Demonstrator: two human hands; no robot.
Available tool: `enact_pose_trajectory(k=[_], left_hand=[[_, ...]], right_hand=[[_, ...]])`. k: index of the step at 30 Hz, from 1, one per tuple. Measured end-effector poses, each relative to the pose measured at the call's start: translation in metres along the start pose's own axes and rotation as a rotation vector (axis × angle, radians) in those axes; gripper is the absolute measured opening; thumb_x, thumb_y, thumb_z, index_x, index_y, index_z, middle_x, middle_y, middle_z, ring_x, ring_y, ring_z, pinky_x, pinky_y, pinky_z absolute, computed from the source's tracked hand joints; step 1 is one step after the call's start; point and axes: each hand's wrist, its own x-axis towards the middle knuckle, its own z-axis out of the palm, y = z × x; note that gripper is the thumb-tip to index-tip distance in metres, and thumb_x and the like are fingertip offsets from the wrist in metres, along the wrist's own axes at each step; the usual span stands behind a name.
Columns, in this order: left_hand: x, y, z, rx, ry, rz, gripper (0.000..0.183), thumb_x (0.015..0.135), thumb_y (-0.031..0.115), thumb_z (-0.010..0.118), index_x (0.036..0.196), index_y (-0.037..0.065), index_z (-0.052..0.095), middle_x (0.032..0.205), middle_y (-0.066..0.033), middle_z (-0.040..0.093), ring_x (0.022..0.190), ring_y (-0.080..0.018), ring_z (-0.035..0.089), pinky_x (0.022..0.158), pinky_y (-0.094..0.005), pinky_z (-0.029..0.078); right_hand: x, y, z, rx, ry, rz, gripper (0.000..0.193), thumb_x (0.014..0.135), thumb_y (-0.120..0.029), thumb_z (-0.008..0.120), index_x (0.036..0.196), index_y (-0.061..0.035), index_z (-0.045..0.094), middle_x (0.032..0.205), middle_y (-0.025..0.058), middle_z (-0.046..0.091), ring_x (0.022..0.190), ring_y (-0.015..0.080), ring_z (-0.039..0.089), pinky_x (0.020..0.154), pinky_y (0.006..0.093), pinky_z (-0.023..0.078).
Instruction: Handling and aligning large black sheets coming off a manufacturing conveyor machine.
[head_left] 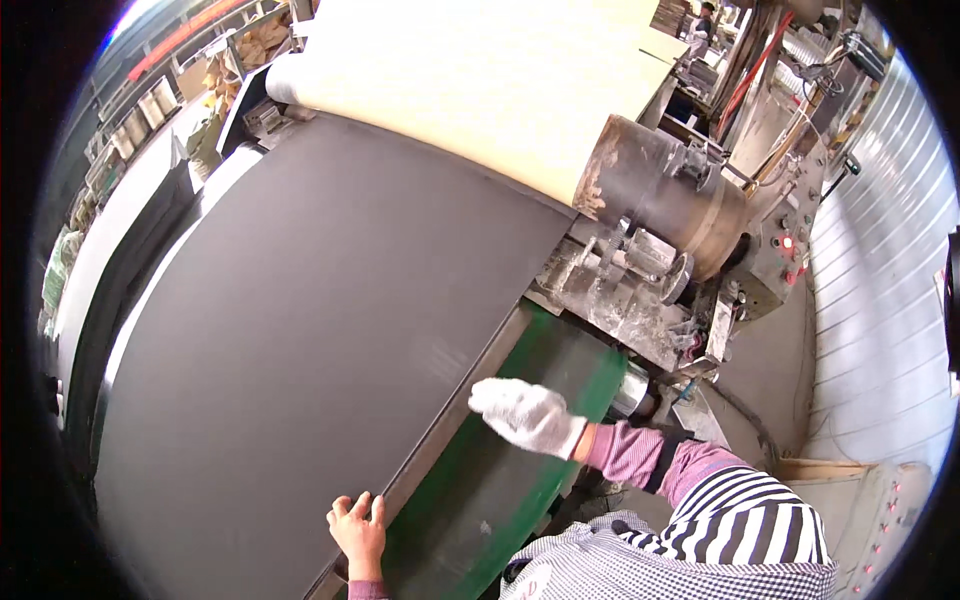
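Note:
My bare left hand [358, 535] rests at the near right edge of a wide dark grey sheet [310, 330], fingers apart and lying on its surface. My right hand [528, 416], in a white knitted glove, reaches across a green conveyor belt [470, 500]. Its fingertips are close to the sheet's edge; contact cannot be made out. The gloved fingers look stretched out and close together, with nothing visible in them. A pale strip [440, 430] runs along the sheet's edge between the sheet and the belt.
Beyond the dark sheet lies a broad cream-yellow sheet [480, 80]. A worn metal roller drum [660, 195] with dusty machinery stands at right. Behind it is a control panel [785, 245] with lit red buttons. A corrugated wall [880, 270] bounds the right side. Another person [703, 30] stands far back.

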Motion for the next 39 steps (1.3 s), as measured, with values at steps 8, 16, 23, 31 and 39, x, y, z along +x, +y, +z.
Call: enact_pose_trajectory(k=[8,16,23,31,39], left_hand=[[-0.006,-0.061,0.027,-0.640,0.030,-0.014,0.043,0.103,0.027,0.056,0.137,0.001,0.059,0.141,-0.0211,0.059,0.133,-0.0336,0.055,0.114,-0.0411,0.040],[-0.121,-0.276,0.006,0.248,0.177,-0.438,0.034,0.101,0.031,0.058,0.113,0.002,0.072,0.120,-0.0154,0.068,0.115,-0.0361,0.061,0.099,-0.0461,0.048],[-0.077,-0.206,0.020,0.123,0.095,-0.149,0.033,0.101,0.031,0.059,0.112,0.004,0.073,0.120,-0.0141,0.069,0.116,-0.0349,0.061,0.099,-0.0453,0.048],[-0.044,-0.122,0.036,-0.266,0.040,-0.040,0.035,0.101,0.033,0.058,0.119,0.007,0.073,0.127,-0.0128,0.068,0.119,-0.0332,0.060,0.106,-0.0447,0.044],[-0.103,-0.237,0.007,0.227,0.087,-0.300,0.044,0.103,0.039,0.054,0.125,0.004,0.069,0.131,-0.0162,0.066,0.121,-0.0352,0.059,0.109,-0.0485,0.042]], right_hand=[[0.038,-0.166,-0.048,1.087,-0.490,-0.008,0.032,0.095,-0.013,0.068,0.126,-0.0083,0.067,0.110,0.0119,0.074,0.098,0.0288,0.072,0.085,0.0347,0.057],[0.147,-0.280,-0.183,0.721,-0.244,-0.898,0.016,0.082,-0.017,0.067,0.097,-0.0106,0.064,0.080,0.0074,0.063,0.076,0.0269,0.071,0.054,0.0399,0.057],[0.126,-0.369,-0.119,1.160,-0.425,-1.077,0.020,0.085,-0.018,0.067,0.102,-0.0097,0.065,0.084,0.0077,0.065,0.077,0.0256,0.072,0.058,0.0385,0.058],[0.111,-0.393,-0.096,1.291,-0.474,-1.135,0.023,0.087,-0.018,0.067,0.109,-0.0087,0.066,0.088,0.0081,0.068,0.078,0.0241,0.072,0.062,0.0368,0.059],[0.113,-0.385,-0.092,1.335,-0.475,-1.114,0.027,0.090,-0.019,0.067,0.115,-0.0077,0.067,0.093,0.0085,0.070,0.080,0.0226,0.072,0.066,0.0352,0.059]])
